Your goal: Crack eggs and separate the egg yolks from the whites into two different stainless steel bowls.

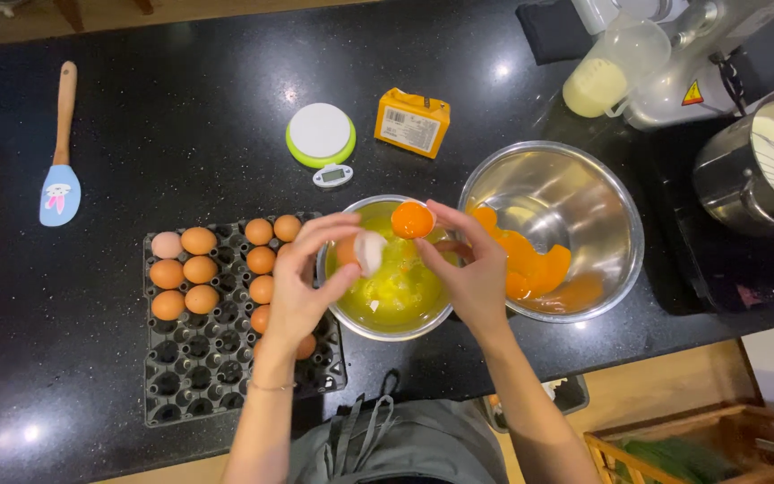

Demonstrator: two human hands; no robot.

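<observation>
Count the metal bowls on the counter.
2. The small bowl of egg whites sits under both hands; the large bowl holding yolks stands to its right. The mixer's steel pot is not counted.

A small orange rectangular carton [412, 122] is lying flat on the black speckled counter, just right of the round white-and-green kitchen scale [320, 134], and it is showing 1 white rectangular label with a barcode on its top face. The scale's small grey oval display screen [332, 175] is jutting out from its front edge. A yellow triangular warning sticker [692, 93] is sitting on the white mixer body [674, 99] at the upper right.
</observation>
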